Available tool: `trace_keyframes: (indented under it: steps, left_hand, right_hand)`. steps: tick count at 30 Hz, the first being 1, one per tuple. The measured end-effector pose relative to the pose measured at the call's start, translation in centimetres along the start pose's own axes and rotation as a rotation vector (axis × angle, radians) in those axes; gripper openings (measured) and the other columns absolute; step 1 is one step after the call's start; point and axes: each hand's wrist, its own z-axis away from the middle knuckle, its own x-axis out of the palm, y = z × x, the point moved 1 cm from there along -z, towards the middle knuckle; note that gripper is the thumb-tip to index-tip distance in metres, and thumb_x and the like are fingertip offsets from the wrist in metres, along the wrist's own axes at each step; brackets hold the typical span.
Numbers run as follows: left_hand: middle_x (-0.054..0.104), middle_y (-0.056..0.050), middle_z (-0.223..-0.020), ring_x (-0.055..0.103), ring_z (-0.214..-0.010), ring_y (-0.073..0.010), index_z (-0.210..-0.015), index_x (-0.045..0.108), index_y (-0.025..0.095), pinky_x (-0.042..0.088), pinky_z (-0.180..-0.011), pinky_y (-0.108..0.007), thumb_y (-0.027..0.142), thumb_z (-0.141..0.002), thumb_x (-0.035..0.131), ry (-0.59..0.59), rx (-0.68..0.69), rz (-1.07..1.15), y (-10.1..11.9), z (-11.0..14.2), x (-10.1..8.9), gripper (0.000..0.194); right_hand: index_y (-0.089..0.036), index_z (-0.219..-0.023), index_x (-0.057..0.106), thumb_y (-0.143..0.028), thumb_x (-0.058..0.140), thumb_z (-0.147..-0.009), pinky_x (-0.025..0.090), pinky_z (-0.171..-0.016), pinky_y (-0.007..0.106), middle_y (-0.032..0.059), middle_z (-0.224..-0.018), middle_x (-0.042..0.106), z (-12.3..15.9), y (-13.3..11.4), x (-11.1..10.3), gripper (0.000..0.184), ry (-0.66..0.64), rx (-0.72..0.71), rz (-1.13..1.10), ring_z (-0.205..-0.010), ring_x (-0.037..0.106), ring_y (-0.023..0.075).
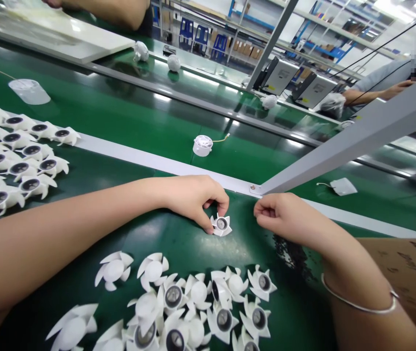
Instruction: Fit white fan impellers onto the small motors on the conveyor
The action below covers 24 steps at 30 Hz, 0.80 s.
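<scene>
Between the thumb and fingers of my left hand [197,197] is a small white fan blade wheel [221,224], its round dark-rimmed hub facing up, at the table surface. To the right of it, my right hand [288,217] is closed with the fingertips pinched together; whatever they may hold is hidden. Just below that hand lies a patch of small dark pieces [291,258]. A loose heap of white fan blade wheels [196,292] lies nearest me, some hub side up and others turned over.
Rows of fan blade wheels [19,168] stand at the left. Beyond a white rail [134,158], a green belt [134,122] carries white fan housings [203,146] with wires. A slanted grey post [339,141] rises at right, above a cardboard box [394,273]. Other people work across the line.
</scene>
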Motion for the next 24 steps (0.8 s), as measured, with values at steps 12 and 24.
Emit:
trace_keyframes:
  steps: [12, 24]
  left_hand:
    - [0.063, 0.002, -0.082, 0.053, -0.069, -0.0119, -0.093, 0.071, 0.021, 0.035, -0.058, -0.023, 0.037, -0.066, 0.084, 0.014, -0.004, -0.019, -0.2, -0.1, 0.1, 0.034]
    - [0.064, 0.003, -0.084, 0.053, -0.069, -0.0108, -0.087, 0.069, 0.020, 0.036, -0.059, -0.023, 0.029, -0.066, 0.084, 0.043, 0.043, -0.008, 0.0, -0.1, 0.2, 0.028]
  right_hand:
    - [-0.019, -0.077, 0.063, -0.017, 0.056, -0.078, 0.036, -0.053, 0.021, -0.0037, -0.067, 0.055, 0.3, -3.5, 1.5, 0.007, 0.036, -0.314, -0.423, -0.058, 0.045, 0.0092]
    - [-0.018, -0.081, 0.062, -0.020, 0.059, -0.087, 0.033, -0.055, 0.027, 0.0002, -0.077, 0.059, 1.4, -6.2, 4.3, 0.007, 0.406, -0.316, 0.191, -0.063, 0.056, 0.0150]
